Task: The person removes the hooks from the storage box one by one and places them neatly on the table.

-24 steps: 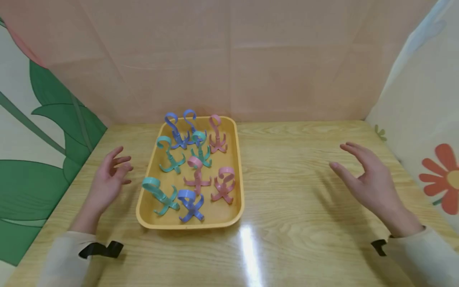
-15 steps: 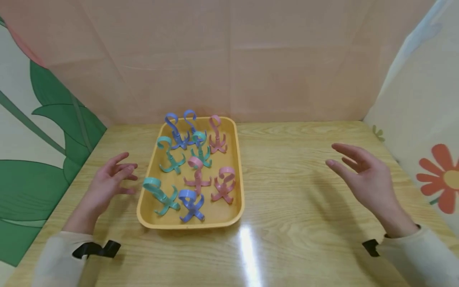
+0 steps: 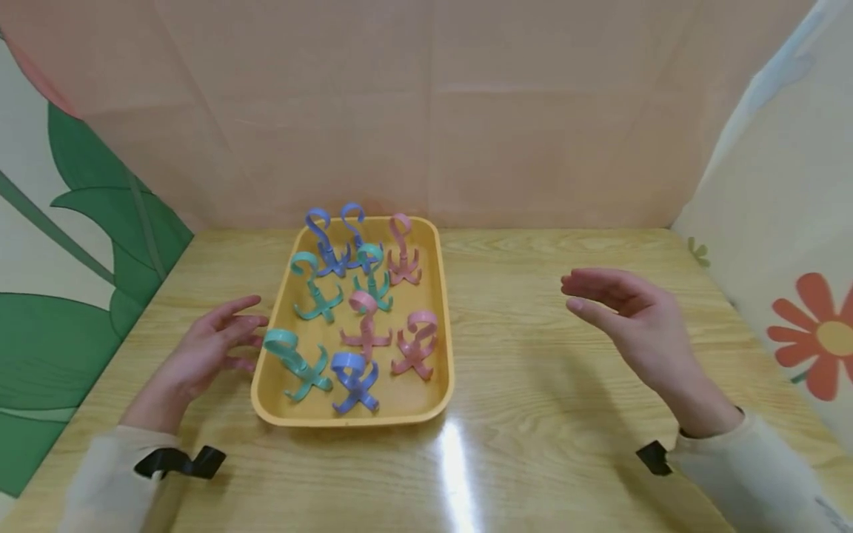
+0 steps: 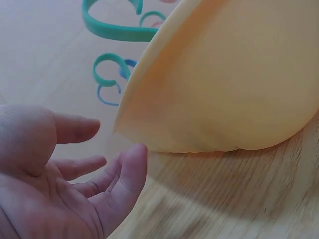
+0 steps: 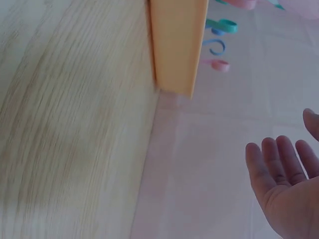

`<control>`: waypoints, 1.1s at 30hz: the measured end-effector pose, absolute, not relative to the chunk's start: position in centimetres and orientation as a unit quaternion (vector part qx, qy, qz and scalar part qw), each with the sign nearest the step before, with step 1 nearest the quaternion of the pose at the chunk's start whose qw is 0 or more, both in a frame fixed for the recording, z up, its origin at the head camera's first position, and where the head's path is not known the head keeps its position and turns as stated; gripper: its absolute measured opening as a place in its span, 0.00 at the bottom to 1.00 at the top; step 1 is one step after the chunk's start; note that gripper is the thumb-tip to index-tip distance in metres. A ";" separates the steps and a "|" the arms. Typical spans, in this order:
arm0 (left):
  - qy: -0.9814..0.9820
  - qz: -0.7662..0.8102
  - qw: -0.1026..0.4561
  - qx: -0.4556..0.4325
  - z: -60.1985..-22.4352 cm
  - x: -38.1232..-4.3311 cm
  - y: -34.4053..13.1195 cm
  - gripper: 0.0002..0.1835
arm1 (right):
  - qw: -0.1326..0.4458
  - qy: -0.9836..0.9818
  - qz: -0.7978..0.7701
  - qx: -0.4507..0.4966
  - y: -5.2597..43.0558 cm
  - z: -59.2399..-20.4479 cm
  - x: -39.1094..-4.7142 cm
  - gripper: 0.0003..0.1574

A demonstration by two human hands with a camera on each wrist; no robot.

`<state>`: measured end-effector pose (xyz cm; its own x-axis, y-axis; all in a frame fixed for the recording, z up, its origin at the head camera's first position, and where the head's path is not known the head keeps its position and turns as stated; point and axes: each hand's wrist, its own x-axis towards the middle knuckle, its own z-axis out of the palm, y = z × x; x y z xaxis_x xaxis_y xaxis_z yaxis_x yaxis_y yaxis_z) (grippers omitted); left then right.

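Observation:
An orange-yellow plastic tray (image 3: pixel 349 422) rests on the table, left of the middle. In it stand several plastic four-pronged hanging hooks: teal hooks (image 3: pixel 309 379), pink hooks (image 3: pixel 415 352) and blue hooks (image 3: pixel 358 392). Just off the tray's left wall is my left hand (image 3: pixel 208 344), fingers loosely bent and holding nothing; in the left wrist view its fingertips are close to the tray wall (image 4: pixel 224 89), and whether any touches I cannot tell. Well right of the tray, my right hand (image 3: pixel 640 329) hovers above the table, fingers extended and thumb apart, holding nothing.
Beneath everything is a wood-grain table (image 3: pixel 533 444), with a light glare near its front. A pale pink cloth (image 3: pixel 426 111) hangs behind it. Printed panels flank both sides, one with green leaves (image 3: pixel 60 348), one with a red flower (image 3: pixel 826 333).
Both hands have moved inward: the left one rightward to the tray's left side, the right one leftward over the table. The tray and hooks have stayed in place.

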<state>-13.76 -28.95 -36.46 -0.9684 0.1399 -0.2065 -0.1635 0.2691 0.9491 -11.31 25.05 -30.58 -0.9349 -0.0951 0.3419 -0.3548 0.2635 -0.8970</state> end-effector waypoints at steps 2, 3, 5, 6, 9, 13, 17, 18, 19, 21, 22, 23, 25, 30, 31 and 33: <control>0.787 0.603 0.128 -0.008 -36.5 -13.8 -28.8 0.32 | 0.107 -0.778 0.602 0.148 24.6 -30.8 -11.5 0.24; 0.787 0.603 0.128 -0.008 -36.5 -13.8 -28.8 0.32 | 0.105 -0.774 0.606 0.151 24.4 -31.0 -11.6 0.24; 0.790 0.600 0.126 -0.009 -36.6 -14.0 -28.6 0.31 | 0.102 -0.771 0.608 0.156 24.1 -31.2 -11.7 0.23; 0.791 0.599 0.125 -0.009 -36.6 -14.0 -28.6 0.31 | 0.099 -0.771 0.609 0.157 24.0 -31.3 -11.8 0.23; 0.792 0.598 0.125 -0.010 -36.7 -14.0 -28.4 0.30 | 0.087 -0.778 0.602 0.158 23.7 -31.6 -11.8 0.23; 0.794 0.595 0.121 -0.014 -36.7 -14.0 -28.1 0.30 | 0.071 -0.772 0.610 0.165 23.1 -31.9 -11.7 0.23; 0.796 0.593 0.117 -0.015 -36.7 -14.1 -28.0 0.31 | 0.061 -0.748 0.635 0.183 22.4 -31.9 -11.8 0.23; 0.796 0.594 0.117 -0.015 -36.7 -14.2 -28.0 0.31 | 0.061 -0.747 0.636 0.186 22.2 -31.9 -11.9 0.23; 0.796 0.594 0.117 -0.015 -36.7 -14.2 -27.9 0.31 | 0.062 -0.746 0.636 0.188 22.0 -32.0 -11.9 0.23; 0.796 0.594 0.116 -0.014 -36.7 -14.2 -27.9 0.31 | 0.059 -0.745 0.637 0.190 21.7 -32.0 -11.9 0.22; 0.796 0.594 0.116 -0.015 -36.6 -14.2 -27.9 0.31 | 0.057 -0.747 0.634 0.191 21.5 -32.1 -11.9 0.22; 0.796 0.594 0.115 -0.015 -36.6 -14.2 -27.8 0.31 | 0.054 -0.749 0.632 0.191 21.3 -32.1 -11.9 0.22; 0.796 0.594 0.115 -0.016 -36.6 -14.2 -27.7 0.31 | 0.049 -0.753 0.627 0.194 21.0 -32.2 -11.9 0.22; 0.791 0.600 0.118 -0.012 -36.5 -14.3 -27.3 0.32 | 0.037 -0.752 0.626 0.202 20.2 -32.5 -11.8 0.22; 0.790 0.601 0.119 -0.010 -36.5 -14.3 -27.3 0.31 | 0.035 -0.751 0.627 0.203 20.1 -32.5 -11.8 0.22; 0.788 0.603 0.121 -0.007 -36.4 -14.4 -27.1 0.31 | 0.029 -0.748 0.631 0.204 19.7 -32.6 -11.8 0.22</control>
